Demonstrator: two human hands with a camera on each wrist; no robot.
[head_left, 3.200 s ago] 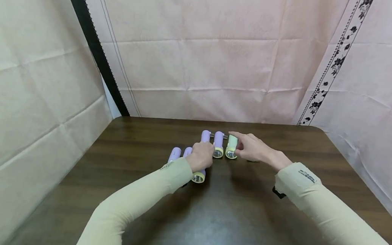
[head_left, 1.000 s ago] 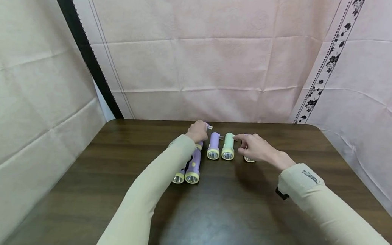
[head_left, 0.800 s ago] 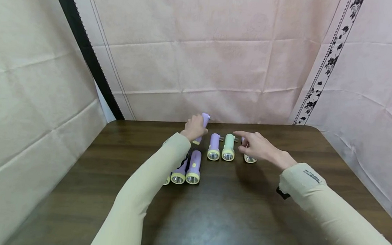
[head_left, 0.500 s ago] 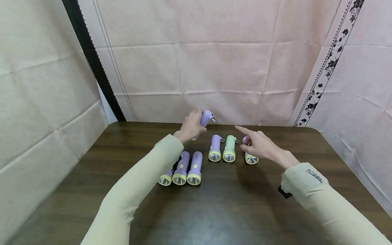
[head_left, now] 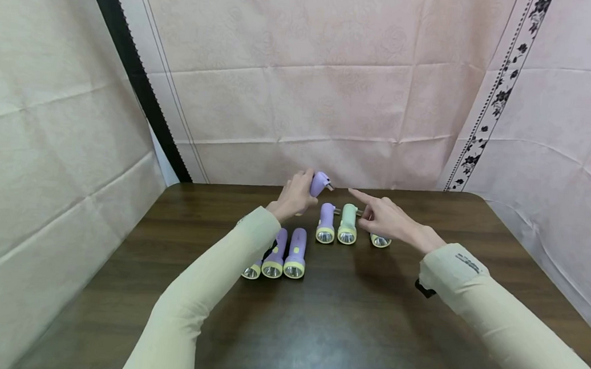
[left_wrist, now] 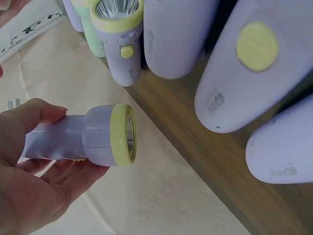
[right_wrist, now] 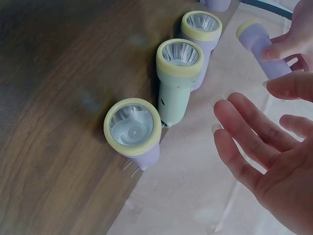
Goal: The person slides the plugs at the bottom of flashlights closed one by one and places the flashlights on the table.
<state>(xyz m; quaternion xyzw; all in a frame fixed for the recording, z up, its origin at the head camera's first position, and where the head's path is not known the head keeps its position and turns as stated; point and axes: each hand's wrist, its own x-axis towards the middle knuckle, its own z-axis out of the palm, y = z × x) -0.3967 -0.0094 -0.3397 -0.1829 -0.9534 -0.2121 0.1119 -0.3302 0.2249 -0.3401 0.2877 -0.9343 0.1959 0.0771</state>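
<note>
My left hand (head_left: 294,196) grips a purple flashlight (head_left: 318,184) above the table's far edge. Its two metal plug prongs stick out from the tail. In the left wrist view, thumb and fingers curl round the flashlight's body (left_wrist: 58,138), leaving the yellow-rimmed head bare. My right hand (head_left: 388,218) hovers with its index finger extended and its other fingers relaxed, holding nothing. Below and left of it lie a green flashlight (head_left: 348,219) and a purple flashlight (head_left: 326,218). Another purple flashlight (right_wrist: 134,129) is partly hidden beneath the right hand in the head view.
Nearer me, three purple flashlights, the rightmost (head_left: 296,250) fully visible, lie side by side, partly covered by the left sleeve. The dark wooden table (head_left: 316,334) ends at a pale cloth backdrop (head_left: 342,108), with more cloth on both sides.
My left hand has lifted a purple flashlight from the back row, turned it, and lately shifted slightly right. My right hand has drawn away from the green flashlight and extended its index finger.
</note>
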